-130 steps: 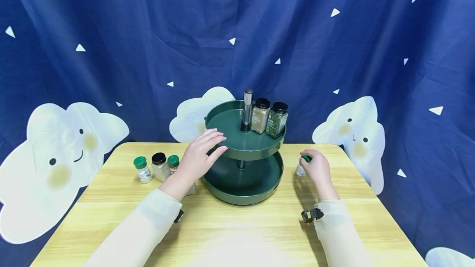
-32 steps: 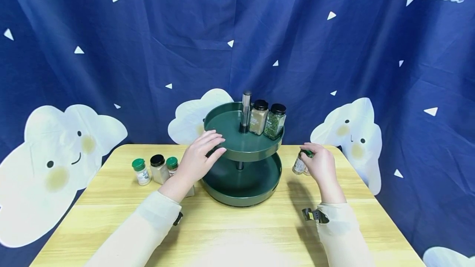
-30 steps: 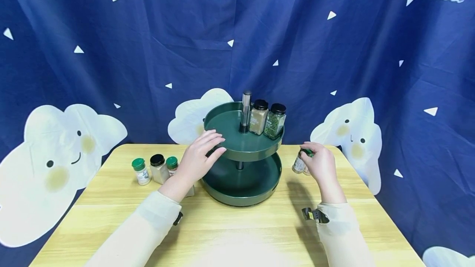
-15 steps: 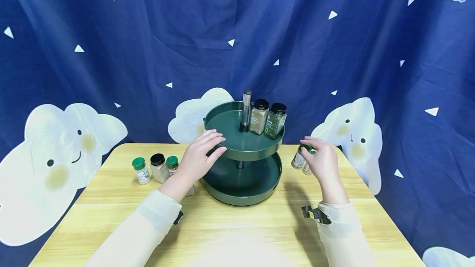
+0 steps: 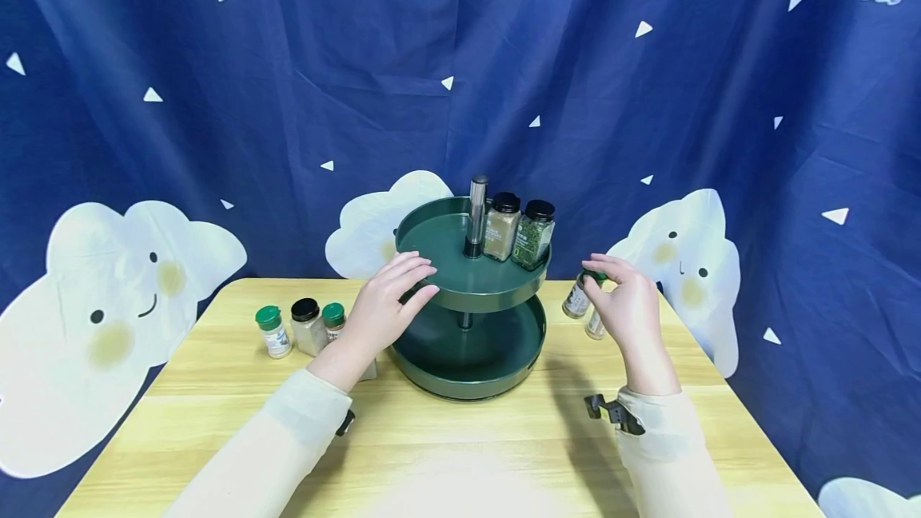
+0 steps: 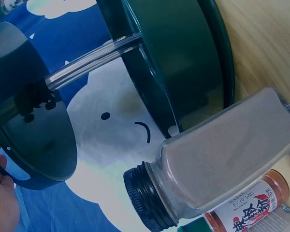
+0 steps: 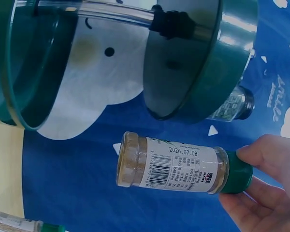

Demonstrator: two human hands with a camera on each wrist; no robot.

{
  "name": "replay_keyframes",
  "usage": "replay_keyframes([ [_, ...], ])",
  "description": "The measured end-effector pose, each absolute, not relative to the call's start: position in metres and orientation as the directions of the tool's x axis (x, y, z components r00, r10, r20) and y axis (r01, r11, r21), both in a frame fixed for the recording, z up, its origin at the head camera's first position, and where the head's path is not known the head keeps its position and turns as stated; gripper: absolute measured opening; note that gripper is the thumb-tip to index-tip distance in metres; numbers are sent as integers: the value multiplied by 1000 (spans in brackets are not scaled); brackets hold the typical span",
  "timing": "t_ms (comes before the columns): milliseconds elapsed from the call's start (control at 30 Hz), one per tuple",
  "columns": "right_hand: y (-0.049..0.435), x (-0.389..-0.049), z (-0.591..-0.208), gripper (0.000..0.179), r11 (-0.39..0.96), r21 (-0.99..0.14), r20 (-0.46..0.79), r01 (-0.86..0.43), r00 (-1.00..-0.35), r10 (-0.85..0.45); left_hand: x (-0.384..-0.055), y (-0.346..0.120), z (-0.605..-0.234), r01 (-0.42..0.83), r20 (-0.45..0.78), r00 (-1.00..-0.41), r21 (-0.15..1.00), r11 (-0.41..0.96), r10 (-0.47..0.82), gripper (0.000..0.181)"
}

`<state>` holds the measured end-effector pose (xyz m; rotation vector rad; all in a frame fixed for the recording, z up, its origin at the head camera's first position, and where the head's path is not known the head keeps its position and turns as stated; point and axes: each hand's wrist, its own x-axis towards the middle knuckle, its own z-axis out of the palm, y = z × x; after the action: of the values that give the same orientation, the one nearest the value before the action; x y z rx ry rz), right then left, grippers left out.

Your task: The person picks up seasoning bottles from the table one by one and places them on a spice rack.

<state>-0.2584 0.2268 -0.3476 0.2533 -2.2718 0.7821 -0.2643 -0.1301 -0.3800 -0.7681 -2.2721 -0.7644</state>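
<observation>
My right hand (image 5: 627,306) pinches the green cap of a spice jar (image 7: 179,164) holding brown powder. The jar hangs tilted, raised from the table, to the right of a dark green two-tier turntable rack (image 5: 442,242). Below that hand stands another green-capped jar (image 5: 595,326), partly hidden. At the rack's left side my left hand (image 5: 388,302) grips the upper tray's rim, fingers over the edge and thumb outside. On the upper tray, right of the post, stand a black-capped jar of tan powder (image 5: 501,229) and a black-capped jar of green herbs (image 5: 534,238).
Left on the wooden table (image 5: 460,438) stand a green-capped jar (image 5: 275,334), a black-capped jar (image 5: 309,330) and a red-labelled jar (image 6: 249,205). A square jar of greyish powder (image 6: 232,150) is mostly behind my left arm in the head view. A blue curtain (image 5: 302,62) hangs behind.
The right hand has lifted the green-capped jar upward and tilted it. The other green-capped jar beneath now shows more. My left hand stays at the upper tray's rim.
</observation>
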Motion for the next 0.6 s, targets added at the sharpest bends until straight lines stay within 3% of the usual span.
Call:
replay_keyframes([
  [600, 217, -247, -324, 22, 788, -435, 755, -435, -654, 56, -263, -130, -380, 671, 694, -646, 317, 671, 318, 34],
])
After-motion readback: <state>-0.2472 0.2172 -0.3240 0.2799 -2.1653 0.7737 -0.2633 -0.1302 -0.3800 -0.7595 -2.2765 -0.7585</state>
